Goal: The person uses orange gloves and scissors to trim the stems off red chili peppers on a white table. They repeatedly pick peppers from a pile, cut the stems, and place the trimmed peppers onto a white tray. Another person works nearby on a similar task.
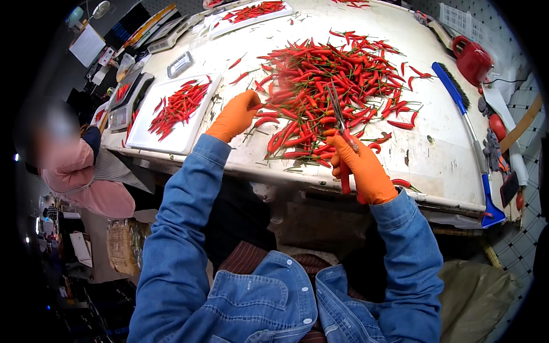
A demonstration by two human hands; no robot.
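Observation:
My right hand [364,165], in an orange glove, grips red-handled scissors [337,109]. The narrow metal blades point away from me over a heap of red chili peppers [339,77] with green stems. At the heap's left edge is my orange-gloved left hand [237,115], its fingertips drawn together beside several chilies; whether a stem is between them is hidden. Left of that hand, a white tray [143,124] holds a smaller pile of red chilies [180,107]. Cut green stem bits lie on the white worktable [433,141] near its front edge.
A blue-handled brush [461,107] lies along the right side, near a red kettle [474,62]. Digital scales [126,105] stand at left, with a clear plastic box [179,64] nearby. Another tray [218,28] with chilies sits farther back. A person in pink [103,188] is at left.

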